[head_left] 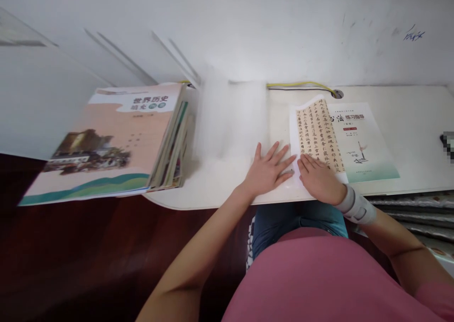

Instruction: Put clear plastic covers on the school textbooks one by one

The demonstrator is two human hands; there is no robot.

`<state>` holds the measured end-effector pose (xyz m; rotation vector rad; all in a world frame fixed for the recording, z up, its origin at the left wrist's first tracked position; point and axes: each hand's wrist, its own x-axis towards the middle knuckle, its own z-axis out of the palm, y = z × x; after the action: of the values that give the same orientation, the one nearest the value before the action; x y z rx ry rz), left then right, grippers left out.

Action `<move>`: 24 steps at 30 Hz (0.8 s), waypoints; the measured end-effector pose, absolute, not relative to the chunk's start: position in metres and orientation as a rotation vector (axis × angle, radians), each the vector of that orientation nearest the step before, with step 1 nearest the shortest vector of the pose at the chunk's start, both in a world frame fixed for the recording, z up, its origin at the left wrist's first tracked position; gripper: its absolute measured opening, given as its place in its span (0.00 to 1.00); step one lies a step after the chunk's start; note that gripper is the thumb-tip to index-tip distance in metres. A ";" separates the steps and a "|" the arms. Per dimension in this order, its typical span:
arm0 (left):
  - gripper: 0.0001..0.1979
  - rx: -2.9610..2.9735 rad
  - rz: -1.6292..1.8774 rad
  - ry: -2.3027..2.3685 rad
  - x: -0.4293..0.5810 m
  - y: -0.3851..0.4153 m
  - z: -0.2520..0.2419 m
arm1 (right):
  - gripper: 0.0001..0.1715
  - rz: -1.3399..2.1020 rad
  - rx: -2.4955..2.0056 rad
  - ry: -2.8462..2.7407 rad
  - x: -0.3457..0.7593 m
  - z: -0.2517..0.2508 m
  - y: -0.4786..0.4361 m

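Note:
A calligraphy workbook [367,142] lies on the white tabletop in front of me. A sheet printed with columns of handwritten characters [317,123] lies folded over its left part, with a pale edge along its left side. My right hand [321,180] rests flat on the lower part of that printed sheet, fingers stretched and close together. To its left, my left hand [267,170] lies palm down with fingers spread, its fingertips at the sheet's pale left edge. Neither hand grasps anything.
A tall stack of books [117,137] stands at the table's left end. A whitish, blurred patch [232,118] lies between stack and workbook. A yellow cable [301,84] runs along the wall to a round hole. A dark object [445,142] sits at the right edge.

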<state>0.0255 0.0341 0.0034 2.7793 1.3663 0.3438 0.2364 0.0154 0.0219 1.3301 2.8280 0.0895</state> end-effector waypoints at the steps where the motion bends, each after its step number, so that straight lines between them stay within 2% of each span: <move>1: 0.25 2.786 0.331 1.352 0.026 0.033 0.004 | 0.27 0.114 1.321 2.818 0.236 0.022 0.015; 8: 0.25 2.788 0.255 1.329 0.024 0.032 0.002 | 0.25 0.046 1.090 2.846 0.243 0.052 0.052; 12: 0.24 2.779 0.191 1.345 0.024 0.031 0.009 | 0.34 0.080 1.141 2.771 0.244 0.061 0.112; 17: 0.32 2.715 0.008 1.491 0.037 0.048 0.026 | 0.45 0.015 1.182 2.650 0.241 0.041 0.138; 24: 0.41 2.582 0.074 1.675 0.050 0.117 0.011 | 0.44 0.016 1.213 2.673 0.243 0.035 0.132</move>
<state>0.0504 0.1173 0.0115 2.5820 1.6748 0.0739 0.2426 0.1324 0.0346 1.2130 2.6733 0.0164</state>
